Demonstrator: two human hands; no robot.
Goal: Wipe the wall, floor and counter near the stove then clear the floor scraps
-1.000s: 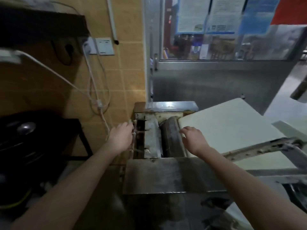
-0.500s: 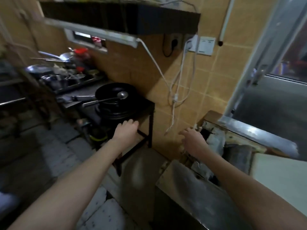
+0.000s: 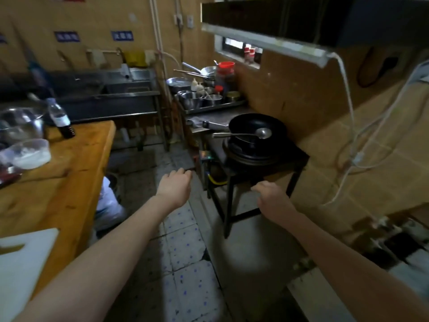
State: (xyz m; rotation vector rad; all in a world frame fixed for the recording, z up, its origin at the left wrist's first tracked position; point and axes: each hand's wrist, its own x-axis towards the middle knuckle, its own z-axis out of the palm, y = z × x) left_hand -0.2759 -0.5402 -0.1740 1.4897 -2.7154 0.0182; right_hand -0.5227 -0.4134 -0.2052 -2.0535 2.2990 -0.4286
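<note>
A black wok (image 3: 256, 126) with a metal ladle (image 3: 243, 134) across it sits on a burner atop a black stove stand (image 3: 262, 168) against the tan tiled wall (image 3: 325, 117). The speckled tile floor (image 3: 185, 256) runs between the stand and a wooden table. My left hand (image 3: 174, 187) hangs in the air over the floor, fingers loosely curled, holding nothing. In front of the stand's lower frame my right hand (image 3: 272, 198) hovers the same way, loosely curled and empty. No cloth is visible in either hand.
A wooden table (image 3: 69, 182) on the left carries bowls, a bottle (image 3: 60, 118) and a white cutting board (image 3: 21, 263). Behind the stove, a steel counter (image 3: 209, 105) holds pots and jars. A steel sink (image 3: 104, 94) lines the back wall. White cables (image 3: 350, 145) hang on the right.
My view has swung left from the metal machine to the stove and floor. Both hands left the machine and now hang free in front of the stove stand.
</note>
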